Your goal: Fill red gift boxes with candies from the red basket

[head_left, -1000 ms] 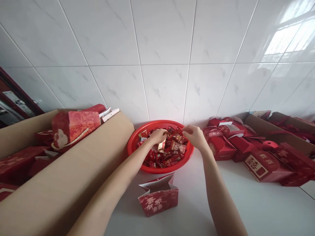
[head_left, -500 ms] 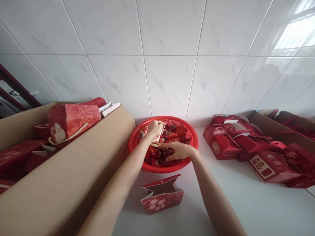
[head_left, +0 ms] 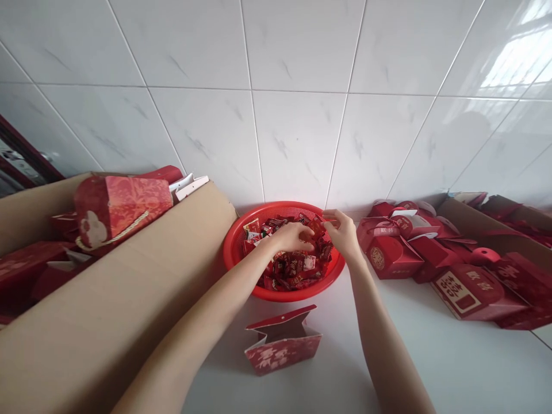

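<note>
A red plastic basket (head_left: 284, 296) holds many small red wrapped sweets (head_left: 297, 267). My left hand (head_left: 295, 237) is over the middle of the sweets, its curved fingers apart and nothing visible between them. At the basket's right back edge is my right hand (head_left: 342, 231), fingers spread above the sweets, also with nothing visible in it. In front of the basket a red patterned paper box (head_left: 284, 351) stands upright on the white surface, its top gaping.
On the left is a large cardboard box (head_left: 129, 282) holding red gift boxes (head_left: 138, 204). Several closed red boxes (head_left: 474, 290) are piled on the right, beside another cardboard box (head_left: 509, 221). A white tiled wall (head_left: 293, 138) rises behind the basket.
My left hand has shifted right and no longer shows the gold-and-white packet. My right hand has moved up and right from the sweets to the basket's edge.
</note>
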`<state>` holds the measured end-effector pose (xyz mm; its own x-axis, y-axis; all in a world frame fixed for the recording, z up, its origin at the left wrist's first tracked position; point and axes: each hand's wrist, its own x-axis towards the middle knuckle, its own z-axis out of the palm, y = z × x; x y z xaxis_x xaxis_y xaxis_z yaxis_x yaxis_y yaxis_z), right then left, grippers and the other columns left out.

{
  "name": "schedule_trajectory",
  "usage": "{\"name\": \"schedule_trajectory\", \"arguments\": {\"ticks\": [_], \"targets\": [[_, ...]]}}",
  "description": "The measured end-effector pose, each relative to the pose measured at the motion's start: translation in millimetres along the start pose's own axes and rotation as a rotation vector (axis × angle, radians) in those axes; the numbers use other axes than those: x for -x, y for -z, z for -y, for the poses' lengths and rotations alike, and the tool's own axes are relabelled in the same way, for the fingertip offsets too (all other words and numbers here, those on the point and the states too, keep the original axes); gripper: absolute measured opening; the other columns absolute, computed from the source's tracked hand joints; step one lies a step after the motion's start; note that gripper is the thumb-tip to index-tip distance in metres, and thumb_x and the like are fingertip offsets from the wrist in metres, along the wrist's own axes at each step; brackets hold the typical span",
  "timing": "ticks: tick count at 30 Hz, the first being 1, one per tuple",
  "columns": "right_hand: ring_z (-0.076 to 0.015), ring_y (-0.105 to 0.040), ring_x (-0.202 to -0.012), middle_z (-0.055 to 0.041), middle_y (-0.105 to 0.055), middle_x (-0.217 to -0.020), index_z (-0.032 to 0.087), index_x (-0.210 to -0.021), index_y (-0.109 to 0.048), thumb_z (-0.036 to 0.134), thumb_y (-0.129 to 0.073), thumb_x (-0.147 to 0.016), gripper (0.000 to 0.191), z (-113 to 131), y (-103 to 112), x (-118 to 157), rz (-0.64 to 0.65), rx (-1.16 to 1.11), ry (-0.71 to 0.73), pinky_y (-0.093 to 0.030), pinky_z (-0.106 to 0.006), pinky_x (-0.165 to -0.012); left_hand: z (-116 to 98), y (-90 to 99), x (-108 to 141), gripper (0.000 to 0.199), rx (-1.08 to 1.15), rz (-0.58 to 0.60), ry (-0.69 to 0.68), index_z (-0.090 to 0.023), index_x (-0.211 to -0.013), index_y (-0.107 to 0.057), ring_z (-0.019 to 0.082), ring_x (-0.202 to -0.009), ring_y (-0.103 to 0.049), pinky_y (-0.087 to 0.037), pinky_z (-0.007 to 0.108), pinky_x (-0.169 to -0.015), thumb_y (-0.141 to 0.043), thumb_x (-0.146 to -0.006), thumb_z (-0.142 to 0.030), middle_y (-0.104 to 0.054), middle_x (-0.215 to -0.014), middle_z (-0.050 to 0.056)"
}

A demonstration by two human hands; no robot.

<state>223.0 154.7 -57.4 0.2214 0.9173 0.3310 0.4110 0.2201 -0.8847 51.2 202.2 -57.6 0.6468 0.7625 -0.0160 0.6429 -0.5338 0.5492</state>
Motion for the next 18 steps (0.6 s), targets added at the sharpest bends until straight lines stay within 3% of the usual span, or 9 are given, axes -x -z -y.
{"name": "schedule_trajectory", "arguments": {"ticks": [3, 6, 9, 14, 18], "targets": [[-0.0209, -0.07, -0.085, -0.0093, -0.074, -0.103, 0.017, -0.102, -0.069, 0.015, -0.052, -0.076, 0.031, -1, -5, 1, 0.003, 0.038, -0.041, -0.055, -0.035, -0.079, -16, -10.4, -3, 0.067, -0.268, 0.16, 0.049, -0.028, -0.127, -0.067, 0.038, -0.113, -0.063, -0.049, 0.039, -0.093, -0.081, -0.065, -0.052, -0.065, -0.127, 0.012], [-0.0194, -0.07, -0.083, -0.0077, -0.074, -0.104, 0.018, -0.102, -0.069, 0.015, -0.054, -0.076, 0.03, -1, -7, 3, 0.04, 0.11, -0.064, -0.055, -0.033, -0.076, -30, -13.3, -6, 0.084, -0.418, 0.248, 0.164, -0.034, -0.14, -0.054, 0.04, -0.121, -0.058, -0.047, 0.047, -0.1, -0.082, -0.063, -0.053, -0.052, -0.143, 0.014], [-0.019, -0.07, -0.079, -0.0054, -0.075, -0.097, 0.019, -0.102, -0.069, 0.014, -0.054, -0.077, 0.029, -1, -5, 5, 0.082, 0.16, -0.067, -0.054, -0.031, -0.074, -34, -5.0, -7, 0.076, -0.435, 0.307, 0.244, -0.033, -0.135, -0.057, 0.037, -0.121, -0.059, -0.049, 0.044, -0.098, -0.081, -0.064, -0.043, -0.056, -0.139, 0.011], [-0.0206, -0.071, -0.086, -0.0043, -0.076, -0.094, 0.021, -0.095, -0.071, 0.012, -0.055, -0.079, 0.024, -2, -4, 6, 0.113, 0.202, -0.027, -0.054, -0.032, -0.079, -29, 16.0, -4, 0.038, -0.376, 0.347, 0.363, -0.023, -0.104, -0.073, 0.031, -0.095, -0.071, -0.055, 0.036, -0.08, -0.076, -0.068, -0.036, -0.075, -0.105, 0.009], [-0.0222, -0.07, -0.092, -0.0044, -0.076, -0.098, 0.022, -0.094, -0.07, 0.011, -0.057, -0.079, 0.023, -3, -5, 6, 0.155, 0.249, 0.0, -0.053, -0.035, -0.085, -28, 19.8, -3, 0.044, -0.414, 0.281, 0.488, -0.018, -0.101, -0.074, 0.034, -0.093, -0.071, -0.055, 0.038, -0.078, -0.081, -0.063, -0.04, -0.074, -0.105, 0.014]]}}
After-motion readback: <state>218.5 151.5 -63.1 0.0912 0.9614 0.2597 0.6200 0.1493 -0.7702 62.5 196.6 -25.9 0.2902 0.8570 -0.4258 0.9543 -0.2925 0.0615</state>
